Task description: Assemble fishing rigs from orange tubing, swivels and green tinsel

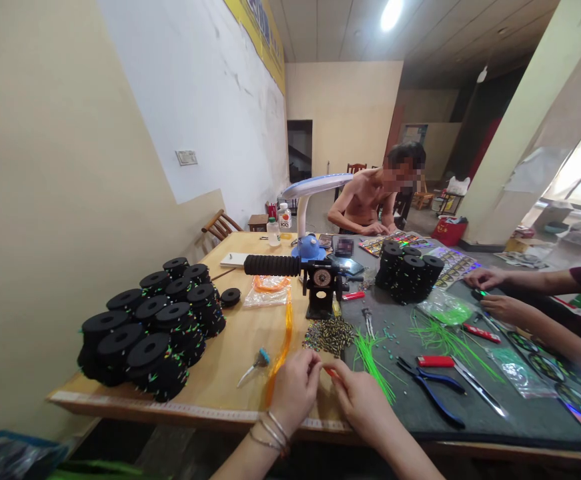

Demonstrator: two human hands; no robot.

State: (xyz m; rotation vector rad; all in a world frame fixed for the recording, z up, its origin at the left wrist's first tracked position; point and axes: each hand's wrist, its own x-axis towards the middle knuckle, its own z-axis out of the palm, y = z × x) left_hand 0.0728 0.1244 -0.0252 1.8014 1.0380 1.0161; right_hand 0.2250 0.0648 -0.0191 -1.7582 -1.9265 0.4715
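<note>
My left hand, with metal bangles at the wrist, is closed in a pinch at the table's front edge; whatever its fingertips hold is hidden. Close beside it, my right hand pinches a small orange piece between thumb and fingers. Just beyond both hands lies a pile of small dark and brass-coloured beads. Orange strands run down the table behind my left hand. Bright green strands lie to the right of my right hand. A blue-tipped tool rests to the left.
Stacked black foam spools fill the left side. A black winding device and a desk lamp stand ahead. Blue-handled pliers and red-handled scissors lie right. One person sits opposite; another person's hands work at right.
</note>
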